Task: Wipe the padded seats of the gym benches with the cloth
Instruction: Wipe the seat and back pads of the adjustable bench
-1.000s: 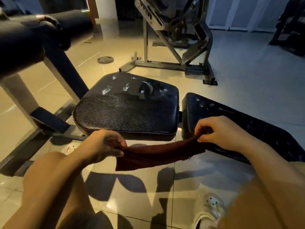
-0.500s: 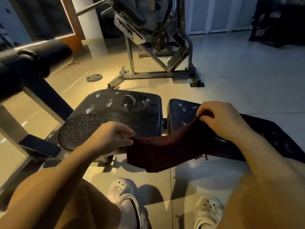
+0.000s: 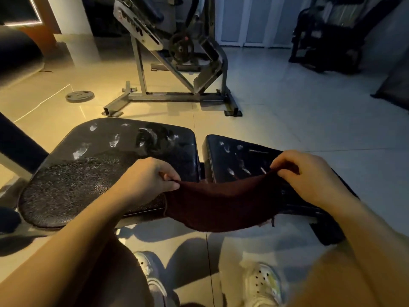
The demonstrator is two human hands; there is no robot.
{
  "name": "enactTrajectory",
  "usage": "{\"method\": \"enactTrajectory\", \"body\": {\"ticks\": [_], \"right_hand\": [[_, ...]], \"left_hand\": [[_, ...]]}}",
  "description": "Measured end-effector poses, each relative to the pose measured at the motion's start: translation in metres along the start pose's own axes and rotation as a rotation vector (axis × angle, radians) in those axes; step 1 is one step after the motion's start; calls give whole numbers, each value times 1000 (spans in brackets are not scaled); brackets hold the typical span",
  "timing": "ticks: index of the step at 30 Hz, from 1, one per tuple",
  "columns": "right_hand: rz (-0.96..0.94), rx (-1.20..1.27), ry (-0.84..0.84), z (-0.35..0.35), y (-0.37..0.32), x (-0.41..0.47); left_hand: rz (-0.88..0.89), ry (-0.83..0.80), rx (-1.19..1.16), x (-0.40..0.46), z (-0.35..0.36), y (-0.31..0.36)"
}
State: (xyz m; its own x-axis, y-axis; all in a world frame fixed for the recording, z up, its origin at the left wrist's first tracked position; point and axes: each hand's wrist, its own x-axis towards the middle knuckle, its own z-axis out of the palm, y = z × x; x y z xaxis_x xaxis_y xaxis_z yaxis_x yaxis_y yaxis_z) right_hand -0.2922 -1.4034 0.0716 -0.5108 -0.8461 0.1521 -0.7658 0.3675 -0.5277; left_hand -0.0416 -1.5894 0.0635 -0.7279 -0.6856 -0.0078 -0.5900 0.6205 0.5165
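Head view is taking in a dim gym floor. At ten o'clock a weight plate (image 3: 80, 96) is lying flat on the tiles, and at twelve o'clock a steel machine (image 3: 174, 63) is standing behind the pads. Nothing is lying on the pads themselves. The left pad (image 3: 88, 173) is showing pale smudges along its far edge and a grainy black skin nearer. The left hand (image 3: 146, 180) is pinching one corner of the cloth (image 3: 221, 207) over that pad's near right side. The cloth, dark maroon, is sagging between the hands, hanging over the gap and both pads' near edges. The right pad (image 3: 234, 156) is carrying similar smudges. The right hand (image 3: 309, 173) is pinching the cloth's other corner at three o'clock. White shoes (image 3: 263, 284) are standing below at six.
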Motion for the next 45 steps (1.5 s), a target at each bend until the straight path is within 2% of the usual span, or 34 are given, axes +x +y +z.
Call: {"method": "enactTrajectory", "body": {"ticks": [5,11,15,20,25,30,33,40,42,45], "right_hand": [[131,36,36,-1,8,-6],[217,111,19,2,16,-28],[197,55,15,-7,14,-46],[66,-46,-149,-23,-5,-56],[-11,-296,-157,-2,26,-62],[51,-280,-166,-21,60,-43],[94,-176,-137,-30,70,-25],[92,-317,-212,-16,74,7],[63,-391,-243,-7,74,12],[53,-368,-221,3,69,22]], "left_hand": [[23,-27,10,1,3,1],[23,-37,-106,-12,-1,12],[67,8,-62,-21,0,24],[113,47,52,-29,9,35],[70,-109,26,-18,17,35],[-20,-198,16,1,27,43],[1,-257,101,13,38,53],[108,-375,424,42,56,53],[110,-389,442,46,58,47],[103,-383,443,49,51,34]]}}
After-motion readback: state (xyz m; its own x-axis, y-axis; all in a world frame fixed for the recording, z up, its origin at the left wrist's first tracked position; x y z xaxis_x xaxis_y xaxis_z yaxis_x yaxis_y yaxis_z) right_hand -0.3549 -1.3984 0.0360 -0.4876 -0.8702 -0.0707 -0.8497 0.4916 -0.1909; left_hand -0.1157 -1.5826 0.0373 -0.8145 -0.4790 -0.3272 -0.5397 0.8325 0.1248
